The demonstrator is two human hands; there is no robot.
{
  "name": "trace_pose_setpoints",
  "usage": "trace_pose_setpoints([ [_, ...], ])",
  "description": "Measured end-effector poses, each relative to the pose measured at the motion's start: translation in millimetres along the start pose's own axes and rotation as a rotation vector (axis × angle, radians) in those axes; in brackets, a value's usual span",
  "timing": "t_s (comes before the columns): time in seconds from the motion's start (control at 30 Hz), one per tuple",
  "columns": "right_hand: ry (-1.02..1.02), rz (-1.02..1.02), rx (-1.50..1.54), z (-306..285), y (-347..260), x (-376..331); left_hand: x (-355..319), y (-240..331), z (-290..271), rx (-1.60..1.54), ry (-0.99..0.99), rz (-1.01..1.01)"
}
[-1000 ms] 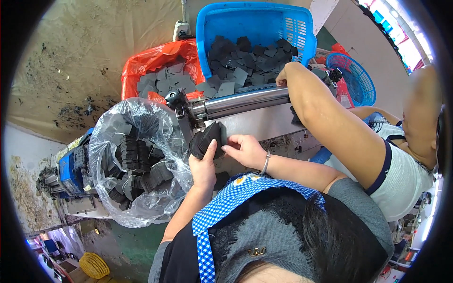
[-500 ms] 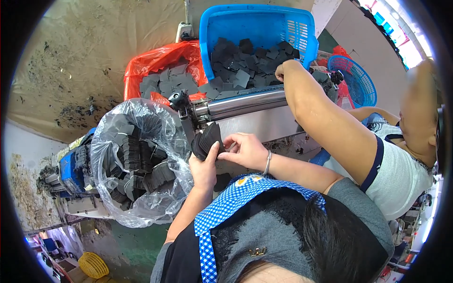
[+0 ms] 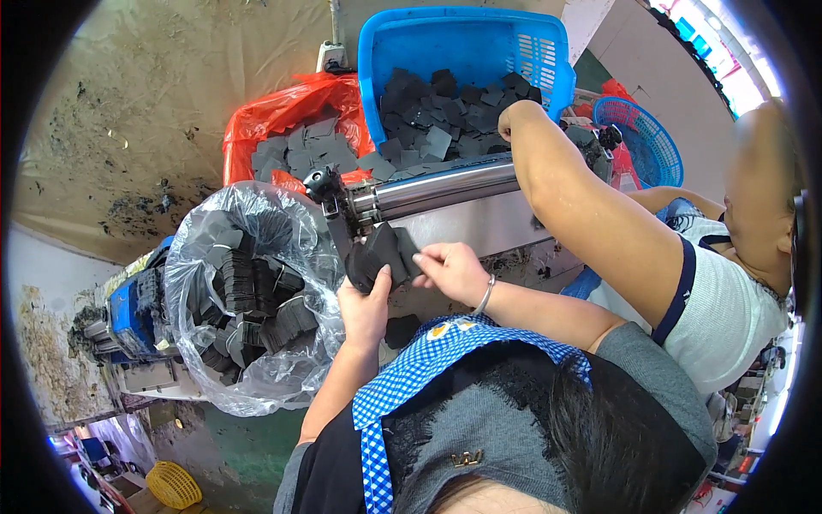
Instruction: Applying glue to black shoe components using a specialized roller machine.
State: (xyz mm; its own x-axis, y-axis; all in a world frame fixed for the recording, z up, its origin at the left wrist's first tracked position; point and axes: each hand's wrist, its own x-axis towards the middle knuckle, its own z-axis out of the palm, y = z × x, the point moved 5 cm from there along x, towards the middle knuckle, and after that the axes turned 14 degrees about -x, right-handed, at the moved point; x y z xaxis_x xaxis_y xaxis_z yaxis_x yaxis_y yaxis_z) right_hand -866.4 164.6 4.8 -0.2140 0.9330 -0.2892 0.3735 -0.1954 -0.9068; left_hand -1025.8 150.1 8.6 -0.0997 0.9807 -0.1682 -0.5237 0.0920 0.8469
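Note:
My left hand (image 3: pixel 364 310) grips a stack of thin dark grey sheets (image 3: pixel 370 259), its thumb laid across the near side. Between the fingers of my right hand (image 3: pixel 452 272) is a single dark sheet (image 3: pixel 409 253), held at the right side of the stack and angled away from it. Both hands are in front of a machine with shiny metal rollers (image 3: pixel 449 188). Left of my left hand, a clear plastic bag (image 3: pixel 274 390) stands open with several bundles of dark sheets (image 3: pixel 244 278) inside. The fingertips under the stack are hidden.
Behind the rollers, a blue basket (image 3: pixel 462 38) holds loose dark squares. A red bag (image 3: pixel 257 116) with grey squares lies beside it. At the right, a co-worker's arm (image 3: pixel 591 210) reaches over the rollers. A round blue basket (image 3: pixel 646 141) stands farther right, a yellow basket (image 3: pixel 171 486) lower left.
My right hand has shifted slightly right, and one sheet now stands apart from the stack. My left hand keeps its grip. The co-worker's arm is nearly unmoved.

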Motion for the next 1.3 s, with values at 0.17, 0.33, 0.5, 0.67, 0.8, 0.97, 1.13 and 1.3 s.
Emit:
trace_pose_setpoints([
  [0.17,0.291,0.506,0.559,-35.7,14.3,18.5,2.3,12.0,-10.6,0.181,0.077,0.036],
  [0.33,-0.076,-0.023,-0.126,-7.5,-22.8,8.1,4.0,2.1,-0.3,0.140,0.023,-0.034],
  [0.5,0.151,-0.241,-0.349,1.7,-31.8,-11.0,5.0,-5.8,5.5,-0.203,-0.037,-0.167],
  [0.67,-0.075,-0.068,-0.034,6.5,-18.5,-1.8,6.9,-5.4,2.3,-0.231,-0.025,-0.166],
  [0.8,-0.143,0.223,0.400,11.0,-3.6,0.1,7.9,0.2,0.6,-0.133,-0.014,0.011],
  [0.97,0.014,-0.048,-0.142,2.4,-16.1,0.6,5.2,-5.0,0.5,-0.052,-0.030,-0.055],
  [1.13,-0.040,0.008,0.030,1.9,-18.2,0.6,4.2,-3.4,0.2,-0.133,-0.036,-0.076],
  [1.3,-0.064,0.136,0.202,1.4,-16.4,-1.4,2.9,-1.5,1.4,-0.222,-0.025,-0.161],
])
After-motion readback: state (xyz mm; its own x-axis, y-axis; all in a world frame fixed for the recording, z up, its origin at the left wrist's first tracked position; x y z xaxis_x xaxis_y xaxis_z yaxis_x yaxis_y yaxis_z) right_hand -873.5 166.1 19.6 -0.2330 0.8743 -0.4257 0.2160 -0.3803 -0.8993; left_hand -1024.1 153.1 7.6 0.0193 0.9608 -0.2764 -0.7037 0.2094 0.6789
